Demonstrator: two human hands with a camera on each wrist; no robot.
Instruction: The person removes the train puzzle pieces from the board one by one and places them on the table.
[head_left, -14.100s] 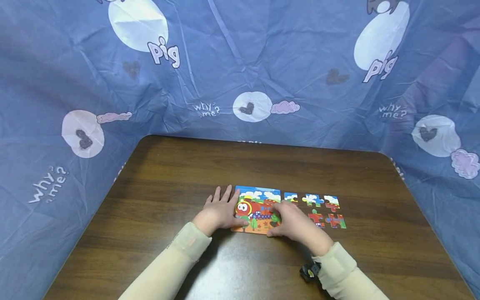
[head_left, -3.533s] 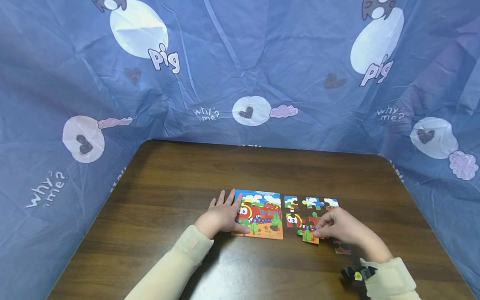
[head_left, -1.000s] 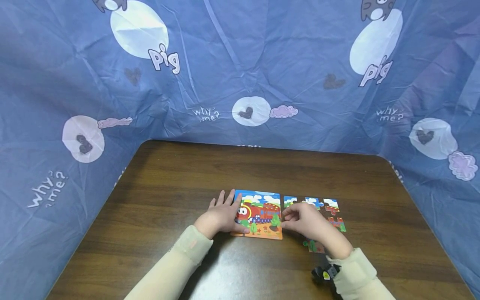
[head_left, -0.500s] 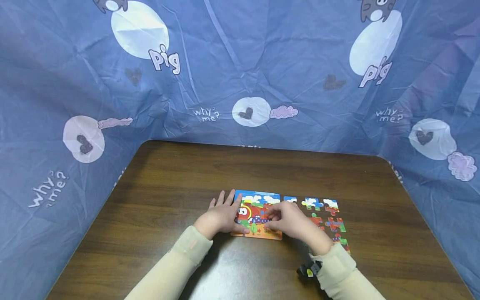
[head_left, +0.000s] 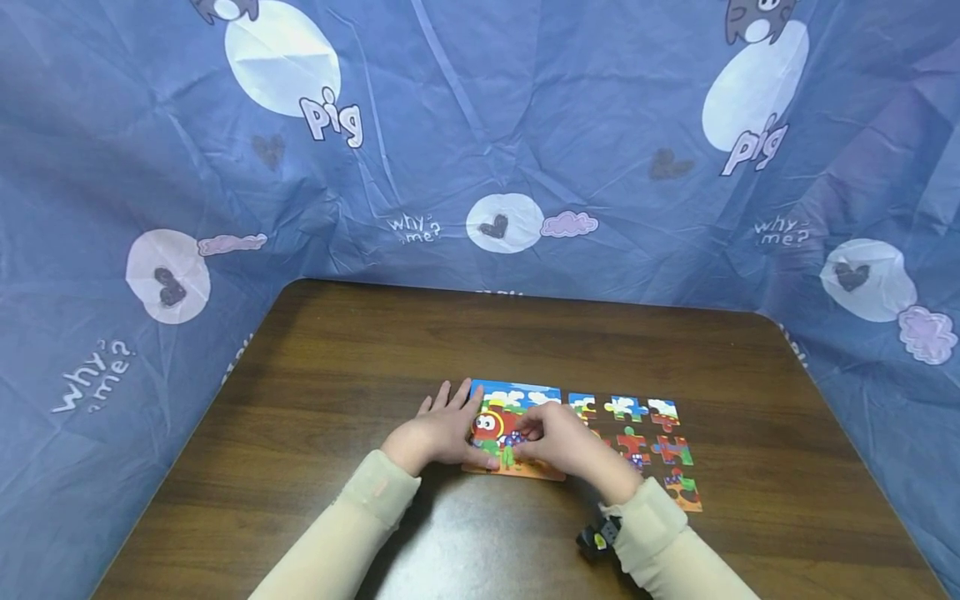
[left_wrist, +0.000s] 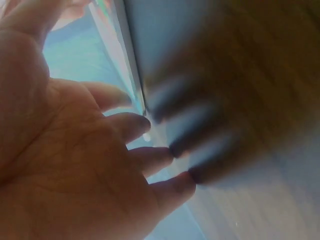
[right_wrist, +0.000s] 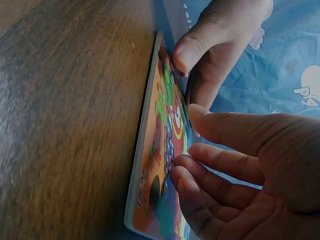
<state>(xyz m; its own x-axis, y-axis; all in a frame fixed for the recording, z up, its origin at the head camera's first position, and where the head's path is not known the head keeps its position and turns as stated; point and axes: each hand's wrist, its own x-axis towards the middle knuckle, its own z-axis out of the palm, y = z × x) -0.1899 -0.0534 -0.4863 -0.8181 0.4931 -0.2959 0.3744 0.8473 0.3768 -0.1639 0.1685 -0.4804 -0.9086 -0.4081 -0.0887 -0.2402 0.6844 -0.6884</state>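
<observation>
A picture board (head_left: 517,471) of a red cartoon train lies flat on the table. My left hand (head_left: 438,429) rests with spread fingers on its left edge; in the left wrist view, its palm (left_wrist: 75,165) and straight fingers show. Over the middle of the board hovers my right hand (head_left: 562,442), its fingers loosely curved. In the right wrist view its thumb and index finger stand apart close to the board's printed face (right_wrist: 170,120), and no puzzle piece shows between them. Whether the fingertips touch the face is unclear.
Several loose jigsaw pieces (head_left: 626,407) lie in rows to the right of the board, some partly hidden by my right wrist. Bottom right is a red and green piece (head_left: 682,490). The brown wooden table (head_left: 360,333) ends against a blue printed cloth (head_left: 420,150).
My right hand, which held a green-tree puzzle piece among the loose pieces 3.5 seconds ago, has let it go there and moved left over the board. My left hand stays on the board.
</observation>
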